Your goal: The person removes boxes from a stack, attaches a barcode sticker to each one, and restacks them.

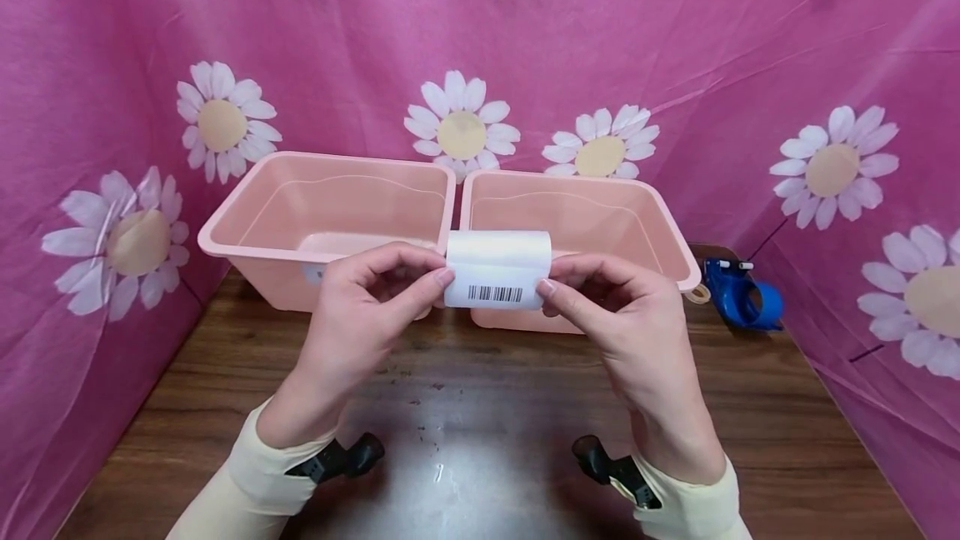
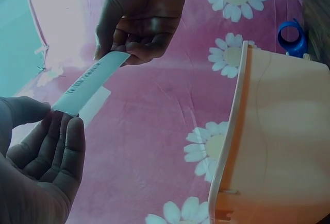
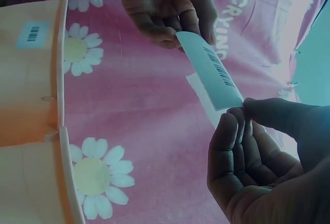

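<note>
Both hands hold a white barcode label (image 1: 497, 267) up in front of two pink bins, its printed side facing the head camera. My left hand (image 1: 356, 319) pinches the label's left edge between thumb and fingers. At the opposite edge, my right hand (image 1: 637, 327) pinches it the same way. The label bows, its upper part curving back, and both wrist views show a flap of it behind the printed face. Behind the left hand is the left bin (image 1: 352, 202); the right bin (image 1: 588, 219) stands beside it, partly covered by the label and right hand.
A barcode sticker (image 3: 33, 34) is on the left bin's front. Right of the bins, a blue tape dispenser (image 1: 731, 294) and a small tape roll (image 1: 698, 295) lie on the wooden table (image 1: 442, 390). A pink daisy-print cloth (image 1: 337, 48) encloses the back and sides.
</note>
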{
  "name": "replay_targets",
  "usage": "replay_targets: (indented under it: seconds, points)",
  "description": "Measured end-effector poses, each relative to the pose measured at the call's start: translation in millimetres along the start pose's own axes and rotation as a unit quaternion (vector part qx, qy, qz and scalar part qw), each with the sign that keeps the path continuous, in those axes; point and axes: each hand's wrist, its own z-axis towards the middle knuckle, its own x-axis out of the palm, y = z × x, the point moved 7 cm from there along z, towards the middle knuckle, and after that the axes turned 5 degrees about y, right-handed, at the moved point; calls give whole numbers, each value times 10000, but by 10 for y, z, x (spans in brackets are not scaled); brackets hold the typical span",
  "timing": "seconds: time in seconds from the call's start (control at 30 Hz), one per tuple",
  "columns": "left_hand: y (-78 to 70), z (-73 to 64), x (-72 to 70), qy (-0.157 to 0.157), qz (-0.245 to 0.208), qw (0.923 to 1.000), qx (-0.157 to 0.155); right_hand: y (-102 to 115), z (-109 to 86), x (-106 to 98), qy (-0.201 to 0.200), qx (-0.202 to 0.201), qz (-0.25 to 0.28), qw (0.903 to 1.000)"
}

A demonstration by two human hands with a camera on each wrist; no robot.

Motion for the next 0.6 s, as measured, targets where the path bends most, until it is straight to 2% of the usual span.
replay_targets:
  seconds: [0.2, 0.37, 0.47, 0.6]
  points:
    - [49, 12, -27, 61, -235, 9992, -323, -33, 16, 7, 181, 119, -179, 9996]
    - [60, 29, -40, 37, -230, 9990, -378, -62, 46, 31, 240, 171, -173, 9994]
    - [63, 44, -44, -131, -188, 9994, -255, -48, 44, 45, -15, 58, -181, 9998]
    - [50, 45, -66, -613, -239, 9977, 145, 24, -36, 110, -685, -569, -204, 9958]
